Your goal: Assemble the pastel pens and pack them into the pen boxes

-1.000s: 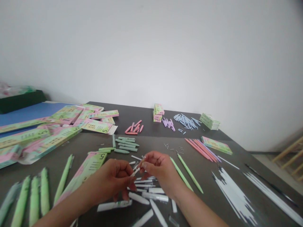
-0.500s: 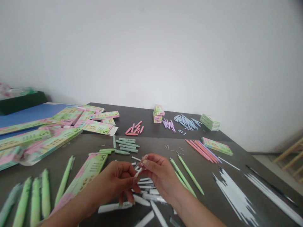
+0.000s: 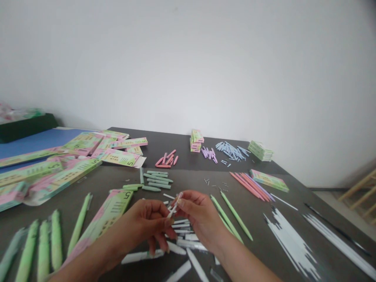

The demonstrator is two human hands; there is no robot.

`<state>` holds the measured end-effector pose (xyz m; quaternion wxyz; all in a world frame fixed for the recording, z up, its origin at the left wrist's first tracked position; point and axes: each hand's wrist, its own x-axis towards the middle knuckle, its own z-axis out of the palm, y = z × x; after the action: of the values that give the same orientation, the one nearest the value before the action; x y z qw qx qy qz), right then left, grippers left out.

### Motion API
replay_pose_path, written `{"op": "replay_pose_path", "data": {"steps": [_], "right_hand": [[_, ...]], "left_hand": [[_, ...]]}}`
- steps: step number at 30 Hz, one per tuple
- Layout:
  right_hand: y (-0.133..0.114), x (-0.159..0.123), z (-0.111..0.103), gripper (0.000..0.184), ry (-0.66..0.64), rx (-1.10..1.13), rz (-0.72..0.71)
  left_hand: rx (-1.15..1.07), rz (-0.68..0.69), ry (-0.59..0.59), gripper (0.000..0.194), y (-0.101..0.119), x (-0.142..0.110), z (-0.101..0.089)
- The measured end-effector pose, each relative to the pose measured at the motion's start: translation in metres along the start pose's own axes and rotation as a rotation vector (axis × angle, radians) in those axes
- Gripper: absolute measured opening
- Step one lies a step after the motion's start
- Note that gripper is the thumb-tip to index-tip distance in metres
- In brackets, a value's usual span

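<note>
The small white pen part [image 3: 173, 211] is above the loose white pieces [image 3: 192, 244], its lower end pinched in the fingertips of the left hand [image 3: 149, 221] and its upper end in those of the right hand [image 3: 198, 213], probably because something so slim needs steadying from both ends. Colours lie grouped, presumably to avoid mixing: four bright green pens [image 3: 44, 246] and one duller green pen [image 3: 11, 250] lie left of one carton [image 3: 108, 213], while the white pieces overlap too much to count.
</note>
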<state>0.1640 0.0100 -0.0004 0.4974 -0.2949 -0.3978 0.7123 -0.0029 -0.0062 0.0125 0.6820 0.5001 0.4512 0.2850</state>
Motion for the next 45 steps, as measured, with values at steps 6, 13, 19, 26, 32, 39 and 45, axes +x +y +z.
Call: {"op": "replay_pose_path", "data": {"steps": [6, 13, 19, 26, 32, 39, 45], "right_hand": [[-0.001, -0.001, 0.002, 0.027, -0.006, 0.069, 0.057], [-0.002, -0.004, 0.002, 0.027, -0.046, 0.019, 0.075], [0.006, -0.002, -0.004, 0.016, -0.037, -0.318, -0.16], [-0.011, -0.002, -0.013, 0.028, -0.178, -0.434, -0.191], [-0.022, -0.005, -0.014, 0.018, -0.12, -0.844, -0.358], [-0.023, -0.004, -0.014, 0.015, -0.134, -0.931, -0.472], [-0.023, -0.005, -0.013, 0.014, -0.115, -0.984, -0.459]], "left_hand": [[-0.014, 0.002, -0.003, 0.04, 0.002, 0.0, 0.001], [-0.018, -0.004, 0.011, 0.04, 0.002, -0.001, 0.001], [-0.038, 0.011, 0.044, 0.043, 0.006, 0.0, 0.005], [0.031, -0.001, 0.106, 0.046, 0.004, 0.002, 0.006], [0.074, -0.028, 0.078, 0.044, 0.001, 0.004, 0.004], [0.13, -0.01, 0.129, 0.047, -0.003, 0.004, 0.004], [0.165, 0.01, 0.216, 0.047, -0.004, 0.004, 0.007]]}}
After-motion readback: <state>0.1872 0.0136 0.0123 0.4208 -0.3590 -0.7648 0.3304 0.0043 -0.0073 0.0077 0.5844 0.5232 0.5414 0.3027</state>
